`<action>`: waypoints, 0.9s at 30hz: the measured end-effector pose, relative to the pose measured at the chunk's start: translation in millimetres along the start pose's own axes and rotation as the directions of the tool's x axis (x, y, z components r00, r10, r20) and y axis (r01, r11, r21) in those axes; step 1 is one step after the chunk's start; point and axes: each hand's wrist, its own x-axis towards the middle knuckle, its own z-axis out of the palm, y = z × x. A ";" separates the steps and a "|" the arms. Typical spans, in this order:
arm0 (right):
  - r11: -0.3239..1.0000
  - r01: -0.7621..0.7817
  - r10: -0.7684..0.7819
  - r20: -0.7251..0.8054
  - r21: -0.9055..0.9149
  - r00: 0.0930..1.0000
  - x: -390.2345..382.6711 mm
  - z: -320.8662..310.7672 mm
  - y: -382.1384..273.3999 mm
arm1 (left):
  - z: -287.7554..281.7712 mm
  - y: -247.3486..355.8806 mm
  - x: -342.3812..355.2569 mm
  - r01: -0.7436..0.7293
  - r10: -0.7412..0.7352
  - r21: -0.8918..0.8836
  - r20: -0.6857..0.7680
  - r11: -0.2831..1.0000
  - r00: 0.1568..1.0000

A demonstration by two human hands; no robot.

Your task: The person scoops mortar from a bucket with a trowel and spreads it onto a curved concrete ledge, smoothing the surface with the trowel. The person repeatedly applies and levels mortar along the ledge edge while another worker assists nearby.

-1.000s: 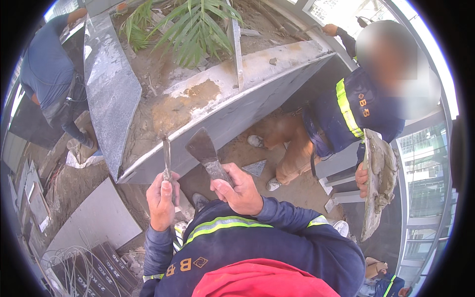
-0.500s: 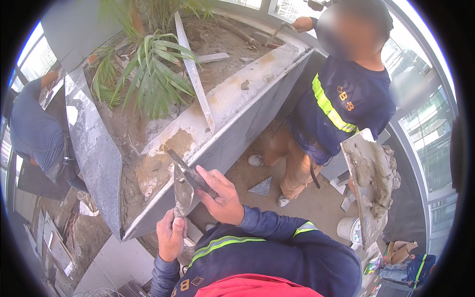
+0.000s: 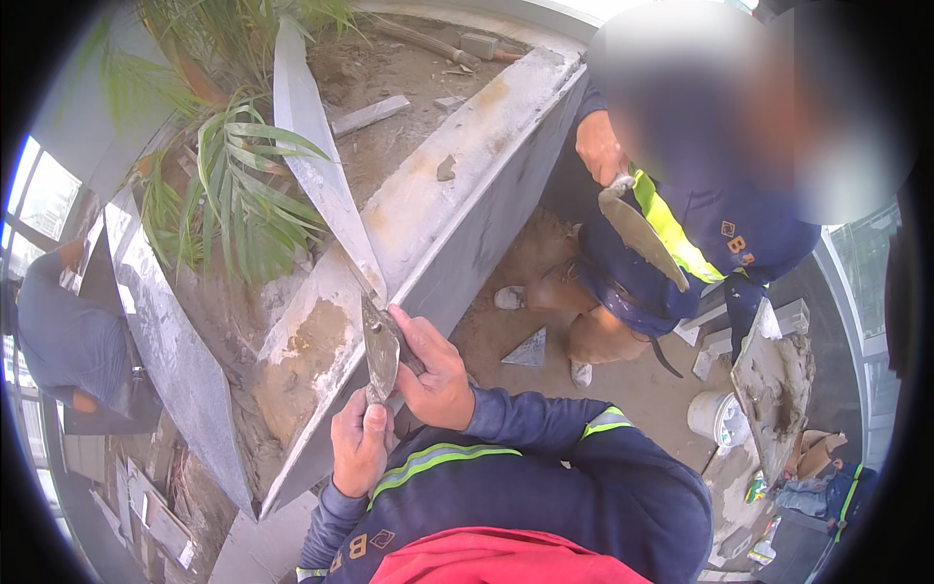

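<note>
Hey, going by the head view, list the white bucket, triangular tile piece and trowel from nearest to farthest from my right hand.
From your right hand:
1. Trowel: just left of it, in your left hand.
2. Triangular tile piece: on the floor, slightly right.
3. White bucket: on the floor, far right.

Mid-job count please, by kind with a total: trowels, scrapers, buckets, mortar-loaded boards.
Grey metal-bladed trowels: 2 (a leaf-shaped one in the wearer's left hand, a longer one in the co-worker's hand)
Dark flat scraper, mostly hidden by the wearer's right hand: 1
Round white bucket: 1
Flat board loaded with grey mortar: 1
Total: 5
</note>
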 end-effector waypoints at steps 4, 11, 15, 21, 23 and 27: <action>0.994 0.073 -0.041 0.347 -0.080 0.937 -22.2 -7.5 8.1 | -21.8 -4.2 5.5 0.008 -0.029 -0.086 -0.239 0.996 0.971; 0.964 -0.236 0.189 0.309 0.124 0.932 11.1 31.5 -6.2 | -37.5 -9.9 -45.8 0.080 -0.071 0.030 -0.215 0.996 0.974; 0.998 0.038 -0.011 0.458 -0.050 0.889 -26.1 44.8 -14.6 | -25.9 -31.0 -58.9 0.037 -0.038 -0.008 -0.329 0.999 0.944; 0.923 -0.381 0.308 0.502 0.046 0.808 -9.2 30.7 -6.0 | -44.7 -23.5 -75.8 0.082 -0.101 -0.064 -0.392 0.995 0.914; 0.962 -0.273 0.230 0.494 0.016 0.838 1.6 42.2 -8.8 | -29.6 -30.9 -82.0 0.048 -0.061 -0.047 -0.342 0.998 0.938; 0.998 -0.037 0.003 0.610 0.043 0.792 -14.2 31.9 1.2 | -17.4 -15.7 -67.5 0.040 -0.128 -0.207 -0.431 0.978 0.893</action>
